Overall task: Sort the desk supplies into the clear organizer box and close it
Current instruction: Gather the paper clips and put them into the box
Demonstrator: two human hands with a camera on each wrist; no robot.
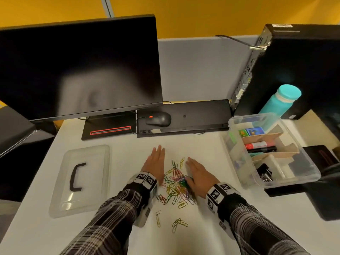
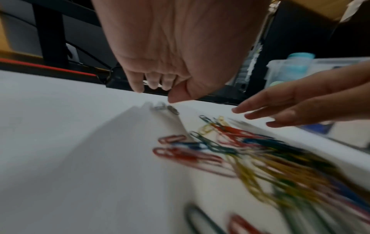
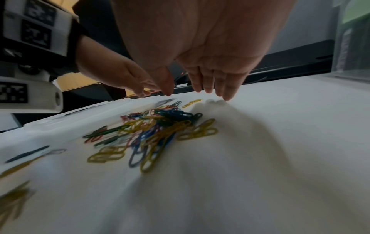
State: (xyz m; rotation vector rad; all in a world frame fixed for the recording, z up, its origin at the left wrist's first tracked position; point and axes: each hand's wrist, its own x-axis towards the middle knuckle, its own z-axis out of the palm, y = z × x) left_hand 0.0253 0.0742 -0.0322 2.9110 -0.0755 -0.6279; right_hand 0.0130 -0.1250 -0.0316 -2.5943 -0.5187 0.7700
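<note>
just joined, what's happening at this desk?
A person has both hands open on either side of a pile of coloured paper clips on the white desk: left hand, right hand. Neither holds anything; they look set to gather the pile. The clear box sits open to the right, already holding markers and other supplies. Its lid lies off to the left.

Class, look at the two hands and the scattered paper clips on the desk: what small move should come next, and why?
Probably sweep both hands inward to bunch the clips. The left hand and right hand lie open and flat on either side of the coloured paper clips, holding nothing. The clips are spread loose on the desk, some strays nearer the person, while the clear organizer box stands open to the right.
</note>
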